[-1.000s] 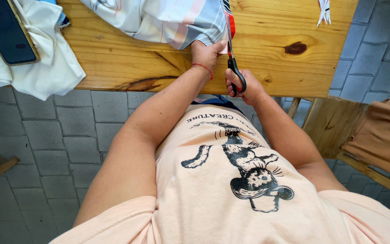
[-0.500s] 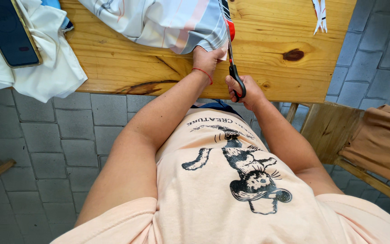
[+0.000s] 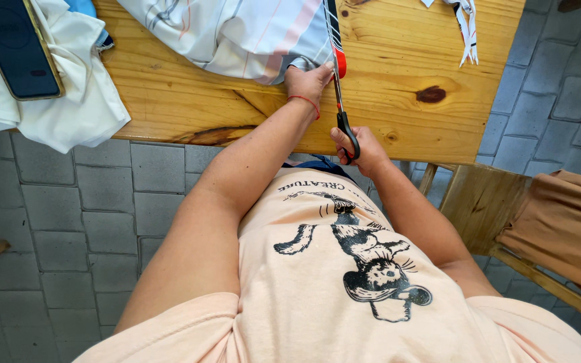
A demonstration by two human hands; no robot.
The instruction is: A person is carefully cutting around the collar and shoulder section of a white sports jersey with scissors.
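White cloth (image 3: 68,107) with a dark phone (image 3: 15,47) lying on it drapes over the left end of the wooden bench (image 3: 189,101), and further right a striped fabric (image 3: 250,33) is spread on the bench top. Pressing down on the fabric's near edge is the left hand (image 3: 309,81), fingers curled on the cloth, just beside the scissors (image 3: 339,81). Their black handles are gripped by the right hand (image 3: 361,149) at the bench's near edge, with a chair (image 3: 485,202) to the right.
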